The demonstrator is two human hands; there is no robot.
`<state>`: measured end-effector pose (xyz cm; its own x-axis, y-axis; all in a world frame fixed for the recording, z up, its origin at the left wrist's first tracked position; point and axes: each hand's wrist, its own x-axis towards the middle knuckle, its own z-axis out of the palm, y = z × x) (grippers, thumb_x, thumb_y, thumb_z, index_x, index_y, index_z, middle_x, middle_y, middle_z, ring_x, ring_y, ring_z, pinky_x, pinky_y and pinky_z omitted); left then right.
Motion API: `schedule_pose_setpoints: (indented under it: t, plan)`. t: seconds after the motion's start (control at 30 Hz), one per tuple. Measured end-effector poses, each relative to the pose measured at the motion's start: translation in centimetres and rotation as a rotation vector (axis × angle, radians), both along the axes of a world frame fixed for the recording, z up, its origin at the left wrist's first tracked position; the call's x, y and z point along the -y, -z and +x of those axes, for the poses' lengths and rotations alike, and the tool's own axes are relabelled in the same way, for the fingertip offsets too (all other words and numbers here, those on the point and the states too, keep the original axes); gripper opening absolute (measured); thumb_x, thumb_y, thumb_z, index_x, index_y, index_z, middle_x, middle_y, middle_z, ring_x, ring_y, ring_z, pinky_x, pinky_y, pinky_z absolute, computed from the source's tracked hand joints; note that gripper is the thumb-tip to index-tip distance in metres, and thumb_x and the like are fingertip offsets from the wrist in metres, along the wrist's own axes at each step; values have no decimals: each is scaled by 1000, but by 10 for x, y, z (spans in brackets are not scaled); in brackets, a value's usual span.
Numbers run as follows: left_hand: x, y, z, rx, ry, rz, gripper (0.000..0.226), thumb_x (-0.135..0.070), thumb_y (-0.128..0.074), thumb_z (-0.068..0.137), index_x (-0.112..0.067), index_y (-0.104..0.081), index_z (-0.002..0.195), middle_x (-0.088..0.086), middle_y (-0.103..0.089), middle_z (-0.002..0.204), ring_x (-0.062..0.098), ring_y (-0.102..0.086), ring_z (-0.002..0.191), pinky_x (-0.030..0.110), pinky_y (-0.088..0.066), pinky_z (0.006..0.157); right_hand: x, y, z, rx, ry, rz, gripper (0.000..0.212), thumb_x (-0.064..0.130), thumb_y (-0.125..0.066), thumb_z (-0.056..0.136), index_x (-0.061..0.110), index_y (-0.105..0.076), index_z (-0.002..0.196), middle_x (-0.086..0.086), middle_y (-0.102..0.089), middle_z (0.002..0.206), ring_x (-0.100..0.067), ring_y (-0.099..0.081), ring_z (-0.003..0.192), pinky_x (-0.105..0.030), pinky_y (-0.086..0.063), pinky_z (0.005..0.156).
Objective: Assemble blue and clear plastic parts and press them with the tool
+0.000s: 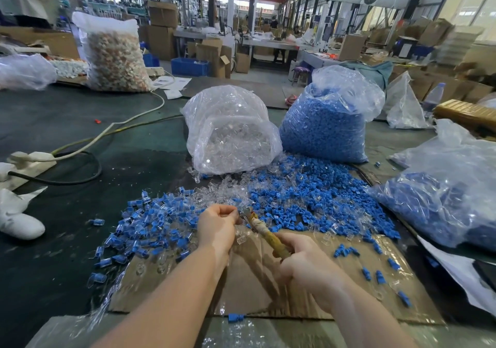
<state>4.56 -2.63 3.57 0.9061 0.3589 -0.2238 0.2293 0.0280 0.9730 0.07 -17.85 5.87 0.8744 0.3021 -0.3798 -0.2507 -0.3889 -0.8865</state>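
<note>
Holding the tool (268,233) in your right hand (303,263), keep its tip straight on the part your left hand (218,225) pinches; its grip hides that part; press squarely.

— Where are the hands?
— Low and central, over a cardboard sheet (257,280). The left hand (217,226) is left of the right hand (303,261), with the tool (264,229) reaching between them.

— What lies behind?
— A spread of loose parts (295,194), then two bags side by side: the bag of clear parts (230,130) left, the bag of coloured parts (324,127) right. A third bag (451,194) lies far right.
</note>
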Motion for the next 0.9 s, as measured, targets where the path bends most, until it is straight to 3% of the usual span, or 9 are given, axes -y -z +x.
schedule_pose_setpoints:
  t: [0.13, 0.23, 0.3, 0.4, 0.5, 0.57, 0.67, 0.77, 0.9]
  plan:
    - [-1, 0, 3, 22, -41, 52, 7, -8, -55, 91, -12, -60, 90, 3, -62, 83, 12, -56, 69, 23, -44, 57, 0, -1, -1, -101, 58, 55, 44, -20, -44, 70, 6, -59, 103, -2, -59, 68, -8, -57, 52, -19, -43, 47]
    - [-9, 2, 8, 11, -109, 107, 8, -7, -54, 91, -14, -59, 90, 2, -61, 78, 12, -54, 64, 22, -41, 52, -2, 3, -1, 75, 105, -122, 34, -15, -45, 76, 9, -60, 94, -6, -56, 83, -15, -50, 60, -23, -38, 48]
    - [-14, 5, 9, 24, -119, 213, 8, -10, -54, 92, -15, -60, 93, -1, -61, 79, 12, -55, 66, 23, -41, 54, 0, 8, 5, 147, 173, -197, 32, -12, -46, 78, 7, -58, 101, -6, -52, 93, -18, -50, 68, -23, -40, 51]
    - [-19, 7, 5, 57, -75, 469, 8, -17, -51, 94, -21, -58, 94, -8, -58, 76, 11, -56, 67, 29, -48, 60, 7, 20, 19, 248, 252, -424, 52, -4, -51, 80, 11, -44, 130, -6, -47, 116, -30, -52, 102, -41, -50, 81]
    - [-26, 11, 0, 97, -60, 765, 11, -25, -51, 94, -30, -60, 97, -10, -62, 78, 13, -59, 68, 34, -53, 70, 16, 30, 28, 334, 331, -712, 53, 18, -59, 87, 17, -39, 136, -9, -47, 130, -29, -38, 123, -51, -34, 103]
    - [-31, 15, -1, 134, -70, 934, 16, -28, -51, 93, -33, -63, 103, -9, -65, 85, 11, -55, 77, 34, -47, 82, 23, 34, 31, 363, 353, -874, 52, 37, -59, 88, 20, -40, 133, -7, -47, 129, -27, -36, 124, -47, -30, 105]
    - [-38, 21, -3, 142, -34, 1127, 23, -33, -47, 94, -38, -61, 112, -14, -58, 87, 6, -42, 79, 26, -33, 78, 32, 44, 34, 370, 331, -1024, 56, 50, -55, 87, 21, -39, 133, -8, -43, 133, -28, -35, 126, -45, -30, 103]
    - [-43, 27, -2, 89, 12, 1199, 26, -34, -47, 94, -40, -59, 117, -17, -44, 85, 5, -36, 81, 27, -28, 79, 39, 54, 35, 435, 307, -1141, 65, 58, -47, 88, 21, -32, 139, -8, -40, 137, -27, -35, 127, -43, -31, 103]
    - [-46, 32, -3, 30, 51, 1242, 28, -37, -47, 94, -42, -58, 119, -14, -40, 92, 5, -32, 88, 27, -26, 83, 44, 59, 34, 524, 302, -1230, 70, 65, -34, 89, 21, -25, 144, -7, -39, 139, -26, -34, 128, -40, -30, 104]
